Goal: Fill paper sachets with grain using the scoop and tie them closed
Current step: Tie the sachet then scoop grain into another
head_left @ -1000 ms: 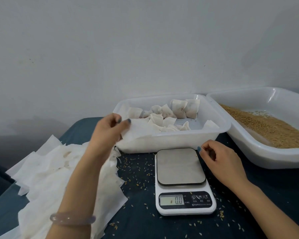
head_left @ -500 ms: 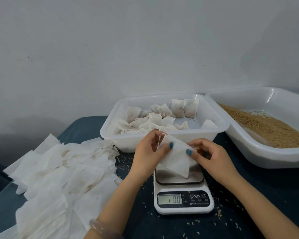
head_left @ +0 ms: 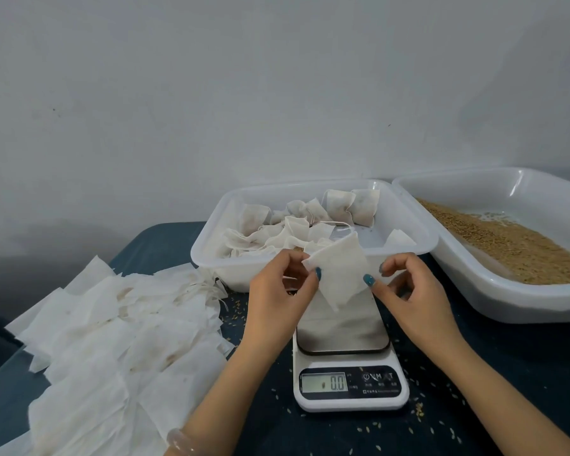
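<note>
Since a second ago the left hand (head_left: 278, 292) has brought one sachet (head_left: 338, 271) across from the pile side, and the right hand (head_left: 415, 291) has risen from beside the scale (head_left: 349, 386) to meet it; both pinch it now, left thumb and curled fingers at its left corner, right thumb and forefinger at its right edge; it hangs flat and tilted above the scale's plate; the display reads 0.0; behind, a white tray (head_left: 208, 261) holds filled sachets (head_left: 343, 205); to its right a second tray (head_left: 507, 301) holds grain (head_left: 514, 248); left of the hands, flat sachets (head_left: 112, 324) lie heaped on the dark cloth (head_left: 474, 373).
</note>
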